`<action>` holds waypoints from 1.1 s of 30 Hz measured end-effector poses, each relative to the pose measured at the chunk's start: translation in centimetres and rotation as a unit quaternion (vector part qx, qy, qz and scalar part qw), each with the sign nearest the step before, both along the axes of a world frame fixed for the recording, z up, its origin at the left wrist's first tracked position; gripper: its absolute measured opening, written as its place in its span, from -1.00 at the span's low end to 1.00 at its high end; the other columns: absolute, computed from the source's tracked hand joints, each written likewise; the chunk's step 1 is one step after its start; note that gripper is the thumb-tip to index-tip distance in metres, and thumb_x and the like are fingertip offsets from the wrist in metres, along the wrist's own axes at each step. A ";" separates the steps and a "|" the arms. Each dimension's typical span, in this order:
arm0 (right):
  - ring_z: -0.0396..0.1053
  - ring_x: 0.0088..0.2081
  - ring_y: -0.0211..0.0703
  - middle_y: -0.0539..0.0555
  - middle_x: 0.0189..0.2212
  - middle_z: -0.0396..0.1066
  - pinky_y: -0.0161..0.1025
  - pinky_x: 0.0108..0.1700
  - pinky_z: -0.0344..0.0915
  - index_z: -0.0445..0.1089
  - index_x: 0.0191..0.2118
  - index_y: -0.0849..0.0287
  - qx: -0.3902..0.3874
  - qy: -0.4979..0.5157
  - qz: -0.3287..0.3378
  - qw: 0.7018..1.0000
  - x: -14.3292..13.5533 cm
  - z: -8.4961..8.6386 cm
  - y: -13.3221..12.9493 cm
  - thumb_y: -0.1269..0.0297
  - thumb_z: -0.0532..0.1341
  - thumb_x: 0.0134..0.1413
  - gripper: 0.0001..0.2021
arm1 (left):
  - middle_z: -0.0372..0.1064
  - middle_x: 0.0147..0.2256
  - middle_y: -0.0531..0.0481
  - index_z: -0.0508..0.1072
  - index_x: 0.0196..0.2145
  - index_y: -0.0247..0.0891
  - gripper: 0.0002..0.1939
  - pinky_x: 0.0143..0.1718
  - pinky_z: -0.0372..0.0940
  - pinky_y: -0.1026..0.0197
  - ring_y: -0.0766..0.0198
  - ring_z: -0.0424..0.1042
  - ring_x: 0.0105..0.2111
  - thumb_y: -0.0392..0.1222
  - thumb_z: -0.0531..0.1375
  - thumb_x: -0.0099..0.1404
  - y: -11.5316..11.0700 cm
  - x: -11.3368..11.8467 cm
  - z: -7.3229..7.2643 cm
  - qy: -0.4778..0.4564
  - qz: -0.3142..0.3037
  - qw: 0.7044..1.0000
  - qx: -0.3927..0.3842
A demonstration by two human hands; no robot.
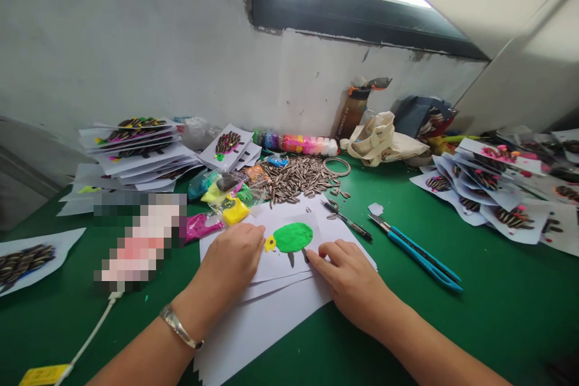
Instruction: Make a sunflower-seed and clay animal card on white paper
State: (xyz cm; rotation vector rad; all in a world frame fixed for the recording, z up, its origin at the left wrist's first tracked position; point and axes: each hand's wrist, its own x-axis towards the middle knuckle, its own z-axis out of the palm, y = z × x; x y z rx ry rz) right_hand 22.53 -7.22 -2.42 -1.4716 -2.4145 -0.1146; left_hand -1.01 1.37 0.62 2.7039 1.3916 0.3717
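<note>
A flattened green clay oval (pixel 293 237) with a small yellow clay head (pixel 270 243) sits on a white paper sheet (pixel 271 270). Two dark sunflower seeds jut from its lower edge like legs. My left hand (pixel 235 256) rests at the sheet's left side beside the yellow head, fingers curled together; their tips are hidden, and what they hold, if anything, does not show. On the other side, my right hand (pixel 350 274) has its index finger stretched to the right-hand seed leg (pixel 306 255), the other fingers loosely bent and apart. More white sheets (pixel 257 325) lie underneath.
Behind the sheets are loose sunflower seeds (pixel 301 175) and bagged clay, including a yellow lump (pixel 235 210). A black pen (pixel 350 222) and blue utility knife (pixel 420 256) lie right. Stacks of seed pictures (pixel 140 160) stand left and right (pixel 488 184). A cable (pixel 93 335) runs front left.
</note>
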 end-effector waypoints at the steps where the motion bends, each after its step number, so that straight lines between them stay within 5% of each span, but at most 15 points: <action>1: 0.23 -0.25 -0.06 0.15 -0.24 0.37 -0.12 -0.18 0.18 0.35 0.08 0.21 -0.003 0.005 -0.004 1.000 0.0 0.0 0.0 0.68 0.06 -0.02 -0.48 | 0.48 -0.26 -0.13 0.48 -0.21 -0.25 -0.74 -0.13 0.34 0.08 0.09 0.46 -0.17 -0.28 -0.01 0.41 0.0 0.0 0.0 0.002 0.000 1.000 -0.001; 10: 0.28 -0.19 -0.07 0.19 -0.18 0.38 -0.10 -0.13 0.26 0.32 0.13 0.20 0.013 0.057 -0.004 0.998 -0.2 0.5 -0.2 0.65 0.03 0.09 -0.50 | 0.48 -0.25 -0.13 0.48 -0.21 -0.25 -0.75 -0.13 0.33 0.07 0.08 0.45 -0.17 -0.29 0.00 0.41 -0.1 0.0 0.0 -0.002 0.002 1.000 -0.007; 13: 0.25 -0.01 0.07 0.23 0.03 0.32 0.07 0.03 0.21 0.28 0.19 0.12 0.003 0.060 0.028 0.998 -0.6 1.4 -0.7 0.29 0.14 0.22 -0.58 | 0.48 -0.25 -0.15 0.48 -0.20 -0.27 -0.75 -0.11 0.32 0.06 0.07 0.44 -0.16 -0.29 -0.01 0.41 -0.2 0.0 0.0 -0.002 0.003 1.000 -0.010; 17: 0.04 0.23 0.26 0.22 0.24 0.13 0.32 0.22 -0.06 0.29 0.20 0.02 0.005 0.025 0.065 0.998 -0.9 1.8 -1.0 -0.12 0.17 0.14 -0.43 | 0.47 -0.27 -0.15 0.47 -0.20 -0.27 -0.74 -0.13 0.31 0.06 0.07 0.44 -0.17 -0.30 -0.03 0.42 -0.2 0.1 0.0 -0.001 -0.004 1.000 -0.010; 33: -0.04 0.31 0.31 0.19 0.31 0.08 0.37 0.23 -0.13 0.21 0.26 -0.07 0.042 -0.056 0.089 0.994 -0.4 -0.4 -0.6 -0.09 0.17 0.16 -0.42 | 0.44 -0.36 -0.11 0.43 -0.34 -0.26 -0.76 -0.27 0.30 0.10 0.11 0.41 -0.30 -0.28 0.00 0.41 -1.1 0.2 0.2 0.028 0.005 1.000 -0.006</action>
